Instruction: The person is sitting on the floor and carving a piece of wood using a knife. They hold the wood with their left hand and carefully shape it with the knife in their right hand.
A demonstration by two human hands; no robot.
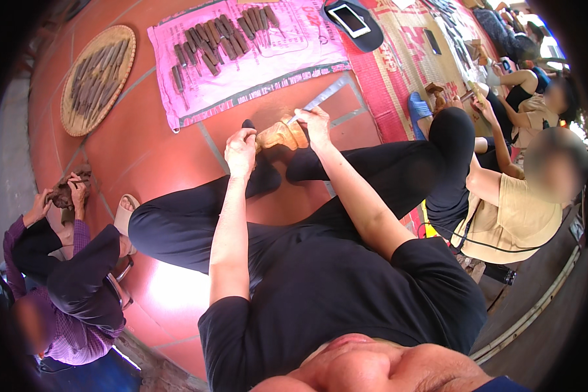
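Observation:
A light-brown carved wooden piece (281, 136) is held over my feet, above the tiled floor. My left hand (240, 153) is closed on its left end. At its right end my right hand (316, 127) pinches a thin flat grey strip (326, 95), whose long end sticks out up and to the right. The strip's short end lies close to the wood; whether it touches cannot be made out. Ahead, a pink cloth sack (242, 88) carries rows of dark-handled carving tools (212, 39).
A round woven tray (132, 55) of similar tools lies at far left. A dark cap (366, 42) with a phone (349, 19) sits beyond the sack, beside a red mat (372, 98). One person (78, 281) works at left; several sit at right.

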